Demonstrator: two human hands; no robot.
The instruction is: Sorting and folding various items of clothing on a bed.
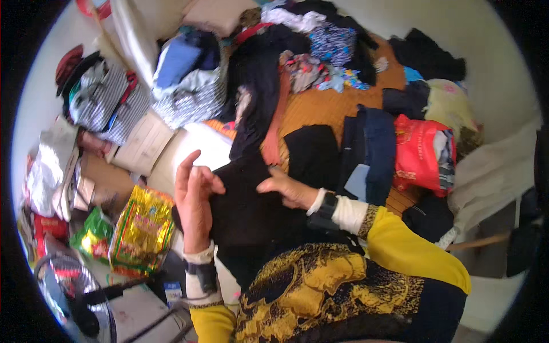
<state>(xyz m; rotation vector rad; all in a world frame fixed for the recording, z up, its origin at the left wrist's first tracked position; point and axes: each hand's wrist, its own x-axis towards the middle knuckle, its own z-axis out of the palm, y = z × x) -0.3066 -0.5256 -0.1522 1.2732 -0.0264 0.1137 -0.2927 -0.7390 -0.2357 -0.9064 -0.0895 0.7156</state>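
A black garment [248, 206] is spread between my two hands, in front of my body. My left hand [195, 197] is at its left edge, index finger raised and the other fingers bent; whether it pinches the cloth is not clear. My right hand [289, 186] lies at the garment's upper right, thumb pointing left, its fingers partly hidden against the dark cloth. Beyond the hands, a long black garment [257, 77] lies over a brown ribbed mat [321, 107]. To the right are another black folded cloth [313, 148] and dark blue trousers [379, 154].
Striped fabric baskets [195, 100] of clothes stand at the upper left. A red plastic bag [422, 154] lies right, by a yellowish bag [450, 103]. A gold-coloured package [143, 231], a green bag [92, 233] and an electric fan [75, 296] are at the left.
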